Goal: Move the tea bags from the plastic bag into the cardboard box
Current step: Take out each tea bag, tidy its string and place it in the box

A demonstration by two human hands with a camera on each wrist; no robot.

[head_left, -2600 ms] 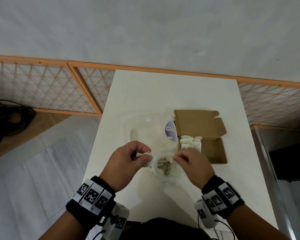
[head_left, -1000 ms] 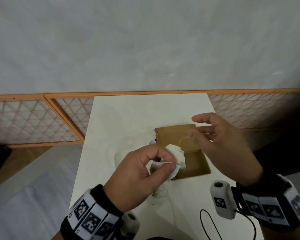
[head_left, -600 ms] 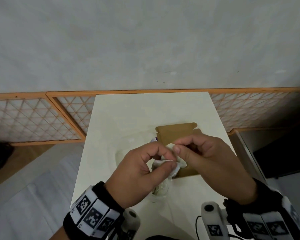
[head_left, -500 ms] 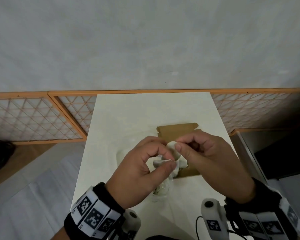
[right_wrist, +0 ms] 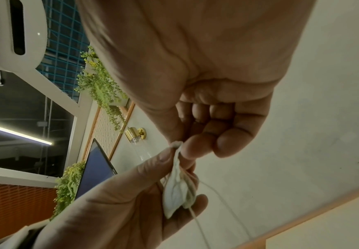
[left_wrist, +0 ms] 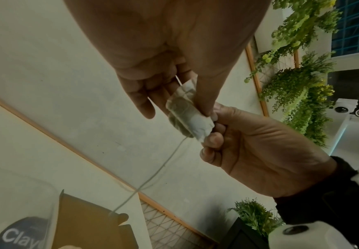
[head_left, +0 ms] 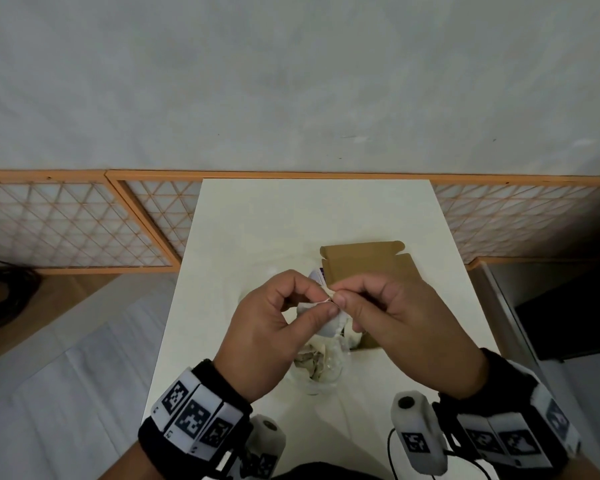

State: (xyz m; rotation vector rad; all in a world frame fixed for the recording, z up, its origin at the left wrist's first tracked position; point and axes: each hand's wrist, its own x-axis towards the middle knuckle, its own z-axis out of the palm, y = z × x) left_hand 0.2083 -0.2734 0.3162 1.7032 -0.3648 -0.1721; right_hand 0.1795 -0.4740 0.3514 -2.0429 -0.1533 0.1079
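Observation:
A white tea bag [head_left: 330, 325] hangs in the air between both hands, above the table. My left hand [head_left: 326, 302] pinches its side between thumb and fingers; the left wrist view shows the tea bag [left_wrist: 187, 116] with its thin string [left_wrist: 159, 168] trailing down. My right hand [head_left: 340, 295] pinches the bag's top end, and in the right wrist view the tea bag [right_wrist: 177, 190] hangs below that pinch. The clear plastic bag [head_left: 321, 370], with several tea bags inside, lies under the hands. The open cardboard box [head_left: 361, 263] sits just beyond, its inside mostly hidden by my right hand.
The white table [head_left: 257, 220] reaches back to a grey wall. Wooden lattice panels [head_left: 84, 230] flank it on both sides. The table's right edge [head_left: 471, 289] drops off beside a dark cabinet. A black cable [head_left: 392, 445] trails near my right wrist.
A second ago my right hand was spread open over the box, apart from the tea bag. It has come back and now pinches the bag's top, while my left hand has kept its hold.

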